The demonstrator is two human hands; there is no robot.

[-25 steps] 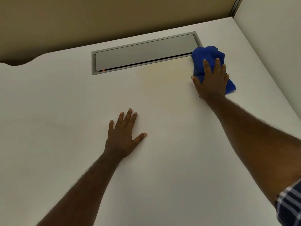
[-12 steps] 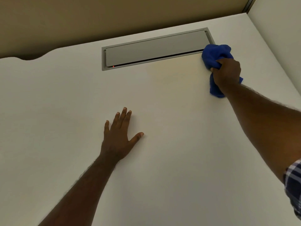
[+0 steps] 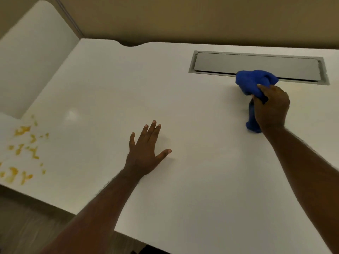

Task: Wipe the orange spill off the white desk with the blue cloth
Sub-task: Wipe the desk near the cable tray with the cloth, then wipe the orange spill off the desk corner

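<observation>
My right hand [image 3: 271, 105] is closed around the blue cloth [image 3: 254, 83], bunching it up so that one wad bulges out past my fingers toward the far side and a shorter tail hangs below my palm, its end touching the tabletop [image 3: 201, 171]. The upper wad overlaps the near edge of the grey recessed panel [image 3: 256, 64] set into the surface along the back. My left hand [image 3: 146, 149] lies flat and open on the white surface, fingers spread, thumb out to the right, holding nothing; it sits near the middle, well apart from the cloth. The orange spill [image 3: 23, 149] is far off to my left, a scatter of yellow-orange blotches and small flecks near the left edge of the view, on what looks like an adjoining white section beside a white side panel [image 3: 33, 52]; I cannot tell whether a seam separates it from the part under my hands. The cloth and the spill are well apart, with my left hand between them. A faint yellowish tint shows on the surface just right of my right hand, too weak to make out clearly. Both forearms are bare in view.
</observation>
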